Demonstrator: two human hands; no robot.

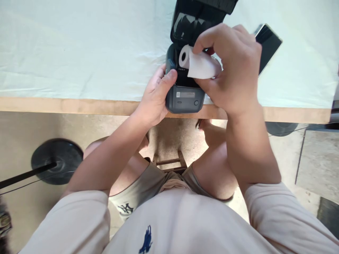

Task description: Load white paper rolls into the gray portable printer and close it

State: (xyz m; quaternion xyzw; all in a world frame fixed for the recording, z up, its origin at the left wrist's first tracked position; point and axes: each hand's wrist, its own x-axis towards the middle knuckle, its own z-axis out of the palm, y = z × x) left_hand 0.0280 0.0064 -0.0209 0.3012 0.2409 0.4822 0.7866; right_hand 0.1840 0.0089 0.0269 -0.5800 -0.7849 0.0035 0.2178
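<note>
A small dark grey label printer stands at the table's front edge with its lid raised at the back. My left hand grips the printer's left side, thumb over the rim of the open compartment. Between the thumb and fingers of my right hand is a white paper roll, tilted over the compartment, its hollow core facing left. A loose flap of paper hangs from the roll's front. My right palm and fingers hide part of the roll's right end and the printer's right side.
A phone with a dark screen lies right of my right hand. Pale cloth covers the table, with a wooden front edge. On the floor are a round black stand base at left and another at right.
</note>
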